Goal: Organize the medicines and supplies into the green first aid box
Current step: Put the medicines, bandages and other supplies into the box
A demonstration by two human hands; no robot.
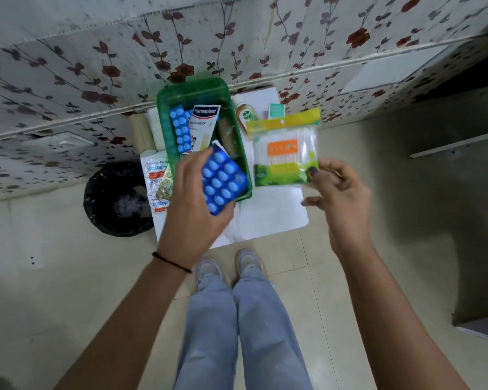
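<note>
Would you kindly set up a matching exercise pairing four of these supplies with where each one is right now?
Things:
1. Hansaplast pack
2. Cotton buds
3. Dettol bottle
4. Blue blister strip

Places:
A. In the left hand
B. Inside the green box
C. Pinched by the right hand
D. On the white surface, right of the box

Pairs: 1-B, 2-C, 3-D, 4-A

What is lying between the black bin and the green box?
In the head view, some silver and orange pill strips lie on the white surface between the black bin and the green box.
</note>
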